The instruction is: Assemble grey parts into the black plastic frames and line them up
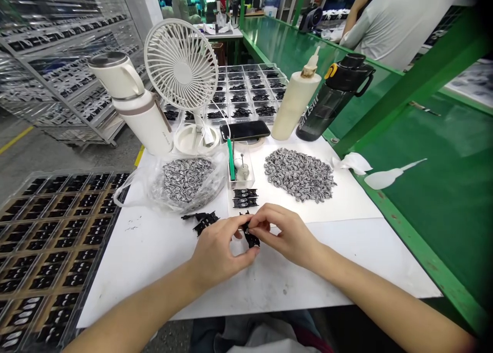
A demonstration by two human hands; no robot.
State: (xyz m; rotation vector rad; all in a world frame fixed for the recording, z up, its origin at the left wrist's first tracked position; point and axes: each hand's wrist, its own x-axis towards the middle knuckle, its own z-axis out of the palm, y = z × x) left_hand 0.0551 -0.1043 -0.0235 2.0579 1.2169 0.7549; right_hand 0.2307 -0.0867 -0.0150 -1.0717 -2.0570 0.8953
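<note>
A small black plastic part [251, 238] is held between my two hands over the front of the white table. My left hand [219, 247] grips it from the left, thumb at its lower end. My right hand [283, 232] pinches at its upper end; whether a small piece sits in that pinch is hidden by the fingers. Just beyond, two black parts with grey oval inserts [245, 198] lie in a short column. More loose black parts [204, 222] are beside my left hand. A pile of small grey pieces [300, 174] lies beyond my right hand.
A plastic bag of grey pieces [187, 181], a clear box with tools [242, 175], a fan [182, 73], a phone [245, 130], a white flask [142, 119], a glue bottle [295, 106] and a black bottle [327, 104] stand around. Compartment trays [57, 240] sit left. A person [400, 26] is behind.
</note>
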